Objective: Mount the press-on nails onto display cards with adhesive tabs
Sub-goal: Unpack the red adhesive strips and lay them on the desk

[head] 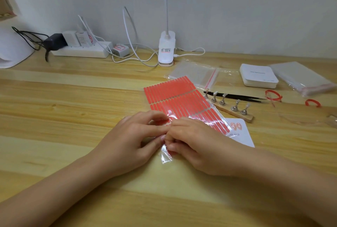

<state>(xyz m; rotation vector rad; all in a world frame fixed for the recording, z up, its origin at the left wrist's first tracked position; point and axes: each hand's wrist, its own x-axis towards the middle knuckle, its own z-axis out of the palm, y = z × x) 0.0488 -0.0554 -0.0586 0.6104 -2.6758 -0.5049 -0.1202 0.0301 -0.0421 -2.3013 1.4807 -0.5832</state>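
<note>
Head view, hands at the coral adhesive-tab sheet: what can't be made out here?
- Head view: whether a tab is lifted; the left hand and right hand cover the near end of the coral adhesive-tab sheet in its clear sleeve.
- White display card: mostly hidden under the sheet and right hand; print too small.
- Wooden nail-stand bar with metal holders: nails too small to judge.
- White card stack: text blurred.

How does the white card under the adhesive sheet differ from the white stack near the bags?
The white card is a single sheet lying flat, partly covered by the red adhesive tab sheet, with red nails at its top edge. The white card stack is thick, uncovered, and sits farther back with no nails on it. Both are white with rounded corners and small print.
</note>
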